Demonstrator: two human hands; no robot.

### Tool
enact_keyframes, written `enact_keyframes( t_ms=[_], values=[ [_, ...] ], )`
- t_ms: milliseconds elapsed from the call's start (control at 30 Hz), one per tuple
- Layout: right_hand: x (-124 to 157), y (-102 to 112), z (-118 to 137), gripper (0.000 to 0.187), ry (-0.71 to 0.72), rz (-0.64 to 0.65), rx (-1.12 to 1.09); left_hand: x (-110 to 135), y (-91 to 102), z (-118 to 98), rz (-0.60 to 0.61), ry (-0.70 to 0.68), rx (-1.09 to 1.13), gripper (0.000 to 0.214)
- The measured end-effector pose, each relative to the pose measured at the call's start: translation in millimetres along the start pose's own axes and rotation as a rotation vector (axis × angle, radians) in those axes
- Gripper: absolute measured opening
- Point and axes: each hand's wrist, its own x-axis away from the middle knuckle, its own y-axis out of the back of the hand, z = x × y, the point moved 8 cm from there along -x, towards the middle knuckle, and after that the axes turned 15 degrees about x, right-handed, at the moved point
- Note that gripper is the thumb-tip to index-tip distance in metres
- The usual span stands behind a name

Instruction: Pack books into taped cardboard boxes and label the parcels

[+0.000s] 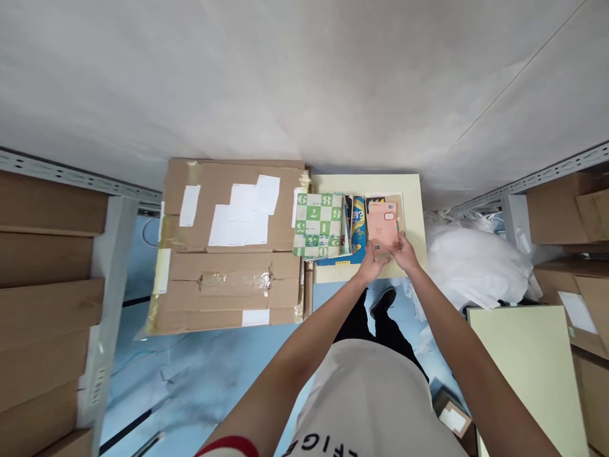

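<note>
Over the right part of a pale yellow table (413, 222), both my hands are at the lower edge of pink booklets (382, 230) that seem to overlap. My left hand (372, 263) grips the bottom left corner, thumb pointing inward. With fingers closed on the lower right edge, my right hand (404, 254) is beside it. Partly beneath the booklets lie a blue book (358, 230) and other books. Left of these, a green-and-white checkered book (318, 225) with numbers on its cover tops a stack.
Large taped cardboard boxes (233, 266) with white papers stand left of the table. White plastic bags (476, 260) bulge at the right. Shelves of boxes (47, 317) flank both sides, a wall (304, 82) rises behind, and another pale tabletop (526, 368) is at lower right.
</note>
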Motion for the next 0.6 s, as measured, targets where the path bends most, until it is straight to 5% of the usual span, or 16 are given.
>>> enact_keyframes(
  t_ms=[133,367,600],
  values=[
    [-3,2,-5,0.059,-0.094,-0.035,-0.094,1,1.9,8,-0.045,0.062,0.053,0.097],
    [10,3,-9,0.041,-0.282,-0.009,-0.233,8,15.9,-7,-0.086,-0.015,0.212,0.065],
    [53,19,11,0.042,-0.308,0.038,-0.399,25,27.5,-15,-0.083,0.012,0.300,0.043]
  ],
)
